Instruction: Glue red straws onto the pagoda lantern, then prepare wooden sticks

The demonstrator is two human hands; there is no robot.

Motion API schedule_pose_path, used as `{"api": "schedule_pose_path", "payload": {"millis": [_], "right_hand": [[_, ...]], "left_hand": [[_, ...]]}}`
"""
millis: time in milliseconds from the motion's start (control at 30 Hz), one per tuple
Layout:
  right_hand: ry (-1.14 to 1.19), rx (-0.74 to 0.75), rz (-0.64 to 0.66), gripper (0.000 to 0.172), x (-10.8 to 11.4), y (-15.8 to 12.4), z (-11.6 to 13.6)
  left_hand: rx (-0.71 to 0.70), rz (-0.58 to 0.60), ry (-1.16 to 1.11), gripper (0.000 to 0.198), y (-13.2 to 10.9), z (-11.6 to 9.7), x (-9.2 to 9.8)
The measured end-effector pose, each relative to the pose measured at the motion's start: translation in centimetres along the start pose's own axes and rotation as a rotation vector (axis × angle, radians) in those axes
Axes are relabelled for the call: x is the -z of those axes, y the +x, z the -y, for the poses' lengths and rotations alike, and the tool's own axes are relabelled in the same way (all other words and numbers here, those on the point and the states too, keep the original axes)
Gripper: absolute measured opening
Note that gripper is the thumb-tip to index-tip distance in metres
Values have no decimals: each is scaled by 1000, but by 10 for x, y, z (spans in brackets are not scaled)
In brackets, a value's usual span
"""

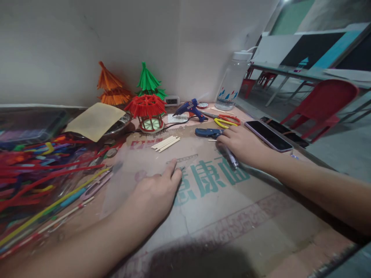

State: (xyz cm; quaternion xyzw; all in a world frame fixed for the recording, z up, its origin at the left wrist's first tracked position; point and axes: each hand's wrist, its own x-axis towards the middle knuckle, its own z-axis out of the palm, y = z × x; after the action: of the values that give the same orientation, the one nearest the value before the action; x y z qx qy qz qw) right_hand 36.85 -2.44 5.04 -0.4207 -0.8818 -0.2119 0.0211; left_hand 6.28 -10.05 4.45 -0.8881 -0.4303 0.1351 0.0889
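Observation:
My left hand point(160, 189) rests low over the clear plastic-covered board point(203, 220). Its index finger stretches out onto the near end of a small clear ruler point(185, 158); the thumb lies apart and the other fingers are partly hidden underneath. My right hand point(240, 141) is bent down with its fingertips at a blue hand tool point(207, 132). A silver pen-like bar point(231, 157) sticks out from under that palm, and a short thin stick point(212, 140) shows beside the fingertips. What these fingers grip is hidden. A small bundle of pale sticks point(165, 144) lies between the hands, farther back.
Red point(147, 110), green point(149, 81) and orange point(109, 87) pipe-cleaner pavilions stand at the back. Near them are a blue glue gun point(189, 109), pliers point(227, 121) and a clear bottle point(230, 83). A phone point(269, 135) lies right; colourful pipe cleaners point(37, 173) crowd the left.

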Motion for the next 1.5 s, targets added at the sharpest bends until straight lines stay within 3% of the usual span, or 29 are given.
{"api": "schedule_pose_path", "payload": {"millis": [133, 300, 433, 667, 1067, 1300, 1500], "right_hand": [[138, -10, 9, 24, 4, 6, 13], [-30, -47, -34, 23, 5, 8, 13], [-105, -63, 64, 19, 4, 3, 14], [64, -93, 139, 17, 10, 12, 23], [439, 177, -11, 18, 4, 84, 79], [473, 288, -219, 28, -11, 70, 75], [629, 282, -247, 22, -19, 65, 68]], "left_hand": [[2, 22, 4, 58, -1, 0, 3], [0, 36, -15, 55, 0, 0, 5], [-2, 14, -30, 52, 1, 0, 0], [-4, -27, -44, 51, 0, 0, -3], [-22, -110, -42, 44, 0, 0, -7], [-37, -94, -59, 40, 0, 1, -4], [-17, -31, -88, 43, -1, -1, 1]]}}
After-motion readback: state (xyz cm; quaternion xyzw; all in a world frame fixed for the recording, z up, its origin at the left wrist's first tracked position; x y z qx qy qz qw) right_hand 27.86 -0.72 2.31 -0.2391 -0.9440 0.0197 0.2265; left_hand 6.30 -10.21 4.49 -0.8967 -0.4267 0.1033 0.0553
